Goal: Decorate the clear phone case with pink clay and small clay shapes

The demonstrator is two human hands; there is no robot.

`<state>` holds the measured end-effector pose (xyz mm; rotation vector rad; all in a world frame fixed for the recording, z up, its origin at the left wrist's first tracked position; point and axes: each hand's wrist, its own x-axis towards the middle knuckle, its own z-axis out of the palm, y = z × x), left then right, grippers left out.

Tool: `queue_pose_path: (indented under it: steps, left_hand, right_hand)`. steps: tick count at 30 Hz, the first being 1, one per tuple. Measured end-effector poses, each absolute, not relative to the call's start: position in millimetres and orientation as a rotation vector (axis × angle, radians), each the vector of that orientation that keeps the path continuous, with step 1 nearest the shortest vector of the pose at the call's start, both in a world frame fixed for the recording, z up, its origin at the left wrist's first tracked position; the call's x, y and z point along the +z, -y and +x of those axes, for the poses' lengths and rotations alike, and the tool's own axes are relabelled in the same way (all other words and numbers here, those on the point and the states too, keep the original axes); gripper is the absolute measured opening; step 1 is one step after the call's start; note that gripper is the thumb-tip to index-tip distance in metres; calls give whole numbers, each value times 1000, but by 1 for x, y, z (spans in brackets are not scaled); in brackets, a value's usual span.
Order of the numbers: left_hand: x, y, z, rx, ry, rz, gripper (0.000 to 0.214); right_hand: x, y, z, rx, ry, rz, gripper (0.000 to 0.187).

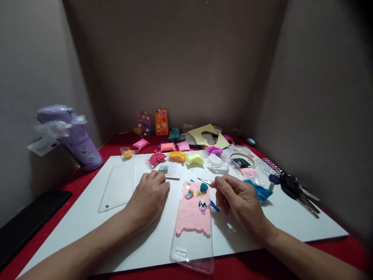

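My right hand (237, 194) pinches a slim, pointed metal tool (205, 181) between thumb and fingers, its tip directed left. Just below lies a clear phone case (192, 252), its upper part covered by a pink clay sheet (189, 219) with a ragged lower edge. On the pink sit a teal clay piece (203, 187), a striped clay piece (189, 193), yellow-green strips (199, 193) and a small black-and-white face (202, 207). A blue stick (215, 206) pokes out at the case's right side. My left hand (150, 196) rests on the white board, fingers curled in, with no object showing.
Bags of coloured clay (177, 156) line the board's far edge by a printed card (174, 171). A second clear case (118, 186) lies left. Scissors (303, 198), a tape roll (242, 159) and rhinestones (268, 166) are right. A purple tumbler (80, 146) stands left.
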<state>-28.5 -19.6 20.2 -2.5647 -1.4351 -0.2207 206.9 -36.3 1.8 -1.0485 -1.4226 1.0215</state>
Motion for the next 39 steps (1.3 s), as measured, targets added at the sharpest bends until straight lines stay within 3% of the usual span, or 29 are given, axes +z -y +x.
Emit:
queue_pose_path:
  steps: [39]
  left_hand:
    - [24,15,-27,-193,1475,-2575,27]
  right_hand:
    - [5,38,207,1013,1448,-1064,33]
